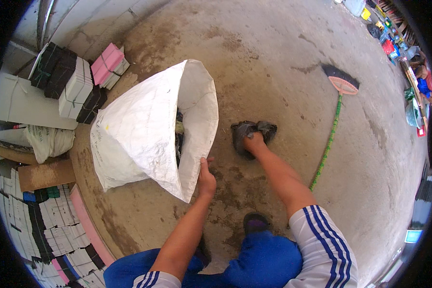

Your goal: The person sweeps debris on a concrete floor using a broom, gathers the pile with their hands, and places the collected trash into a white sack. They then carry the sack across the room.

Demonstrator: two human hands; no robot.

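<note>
A large white woven sack [139,129] lies on its side on the concrete floor, its wide mouth facing right. Dark items show just inside the opening; most of the contents are hidden. My left hand [206,179] grips the near edge of the sack's mouth, thumb on the outside. To the right of the opening, my right hand [254,142] is closed on a crumpled black plastic bag [243,134] at floor level. The bag bunches up around my fingers and hides their tips. What the bag holds, if anything, cannot be seen.
A broom [344,85] with a green handle lies on the floor to the right. Bundled black and white blocks [77,89] and a pink bundle [106,65] stand far left. Strapped white stacks [57,216] fill the near left. Assorted clutter [413,91] lines the far right.
</note>
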